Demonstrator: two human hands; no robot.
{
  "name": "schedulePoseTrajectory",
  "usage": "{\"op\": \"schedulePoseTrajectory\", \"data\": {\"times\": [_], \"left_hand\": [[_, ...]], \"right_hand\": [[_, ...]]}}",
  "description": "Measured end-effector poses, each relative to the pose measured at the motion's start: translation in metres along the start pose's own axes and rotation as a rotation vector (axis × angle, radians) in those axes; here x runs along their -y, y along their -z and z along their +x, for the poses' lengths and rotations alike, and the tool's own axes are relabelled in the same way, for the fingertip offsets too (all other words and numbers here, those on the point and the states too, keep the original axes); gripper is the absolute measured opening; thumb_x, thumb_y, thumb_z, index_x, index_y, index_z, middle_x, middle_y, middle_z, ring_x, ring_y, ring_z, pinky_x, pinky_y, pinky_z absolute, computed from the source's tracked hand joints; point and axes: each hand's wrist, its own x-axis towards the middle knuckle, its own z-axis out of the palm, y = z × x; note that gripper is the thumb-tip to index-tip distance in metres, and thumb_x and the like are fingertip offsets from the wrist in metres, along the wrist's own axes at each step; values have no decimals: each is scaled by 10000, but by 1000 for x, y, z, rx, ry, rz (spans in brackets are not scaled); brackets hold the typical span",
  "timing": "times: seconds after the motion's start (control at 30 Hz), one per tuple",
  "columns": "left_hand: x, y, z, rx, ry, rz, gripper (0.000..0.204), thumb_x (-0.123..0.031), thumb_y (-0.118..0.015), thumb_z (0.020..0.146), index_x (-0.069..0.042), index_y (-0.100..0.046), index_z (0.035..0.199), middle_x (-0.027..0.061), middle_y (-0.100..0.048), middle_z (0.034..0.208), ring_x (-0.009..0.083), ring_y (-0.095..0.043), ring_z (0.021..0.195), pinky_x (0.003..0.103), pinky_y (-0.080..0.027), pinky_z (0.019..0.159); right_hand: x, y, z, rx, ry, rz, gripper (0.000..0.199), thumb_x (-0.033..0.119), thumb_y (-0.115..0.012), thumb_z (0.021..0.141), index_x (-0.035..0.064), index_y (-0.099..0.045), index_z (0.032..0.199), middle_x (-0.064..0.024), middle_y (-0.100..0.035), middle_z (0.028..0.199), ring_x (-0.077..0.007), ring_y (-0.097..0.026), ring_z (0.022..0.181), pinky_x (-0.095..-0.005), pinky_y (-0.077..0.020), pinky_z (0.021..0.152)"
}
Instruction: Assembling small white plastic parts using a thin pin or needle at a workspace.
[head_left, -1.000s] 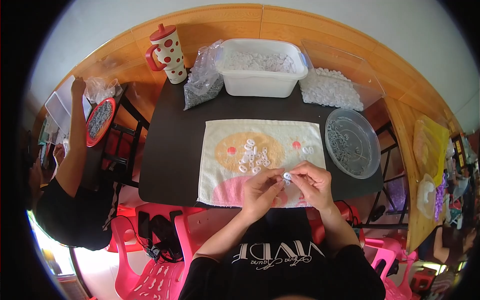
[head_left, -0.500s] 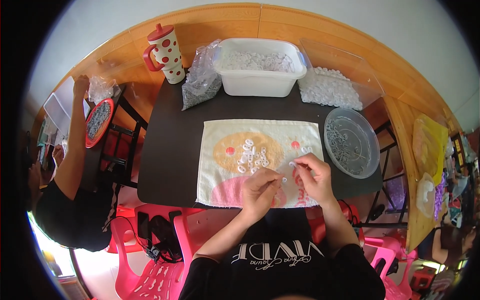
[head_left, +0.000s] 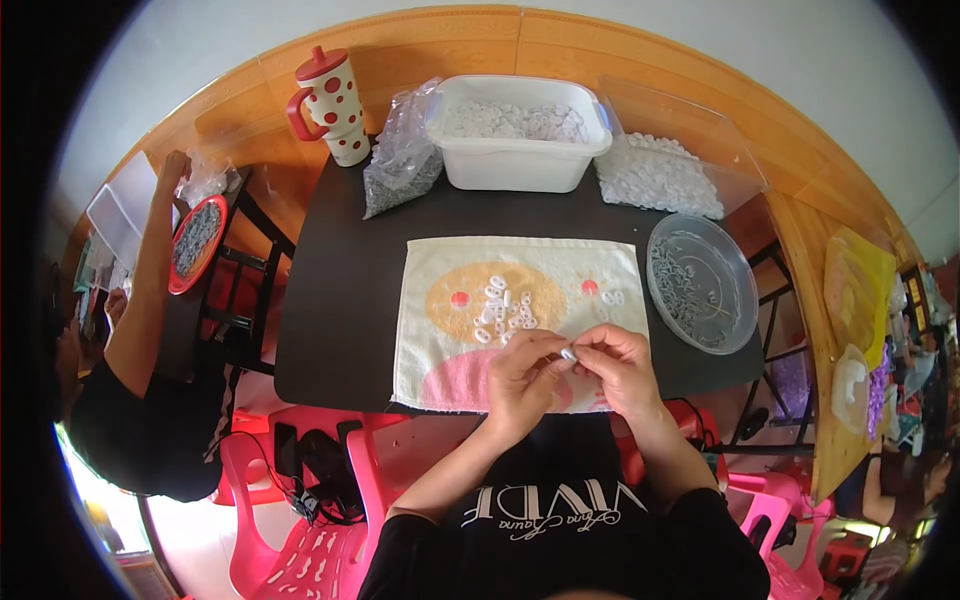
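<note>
My left hand (head_left: 522, 382) and my right hand (head_left: 622, 372) meet over the near part of a printed towel (head_left: 425, 260). The fingertips of both are closed in a pinch around a small white plastic piece (head_left: 568, 354). A second small part between the fingers is too hidden to make out. Just beyond my left hand lies a loose pile of small white ring-shaped pieces (head_left: 495, 312). A few similar white pieces (head_left: 612, 298) rest apart near the towel's right edge.
Right of the towel stands a round clear tub (head_left: 735, 330) with small grey parts. Behind are a white bin (head_left: 515, 165), a bag of grey parts (head_left: 400, 185), white pieces in a clear box (head_left: 660, 180) and a spotted tumbler (head_left: 345, 120). Another person's arm (head_left: 145, 270) is at the left.
My hands were apart, each pinching a small piece. My right hand has come down and left, and the fingertips of both now meet.
</note>
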Motion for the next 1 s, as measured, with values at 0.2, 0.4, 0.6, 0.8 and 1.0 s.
{"op": "schedulePoseTrajectory", "data": {"times": [0.2,0.4,0.6,0.8,1.0], "left_hand": [[-1,3,-5,-110,74,-144,110,75,-607,882,25,-624,978,95,-652,987,112,-639,789,200,-497,611],[2,4,-4,-90,152,-184,146,72,-565,906,26,-604,1039,126,-671,958,127,-654,709,192,-472,494],[7,9,-3,-38,94,-101,243,115,-541,890,25,-634,1095,97,-646,958,130,-651,771,194,-486,547],[6,7,-3,-30,118,-105,268,136,-528,882,26,-644,1097,86,-618,967,131,-641,781,198,-484,600],[4,7,-2,-11,122,-94,266,131,-540,880,32,-639,1107,72,-617,954,122,-643,775,195,-482,584]], "right_hand": [[22,43,7,-295,542,-788,90,-76,-611,828,-20,-631,895,-56,-611,774,-87,-562,677,-225,-430,592],[26,43,2,-209,596,-1037,138,-100,-599,771,-7,-616,872,-109,-603,790,-253,-600,706,-333,-468,619],[35,62,11,-257,716,-1310,224,-140,-563,727,-4,-605,900,-146,-609,853,-328,-601,789,-387,-482,678],[81,143,5,-474,406,-1754,222,-88,-576,718,-2,-610,920,-178,-610,886,-387,-575,878,-452,-454,794],[76,183,13,-153,207,-1983,188,-77,-563,665,-3,-593,835,-191,-641,812,-370,-614,823,-440,-490,752]]}}
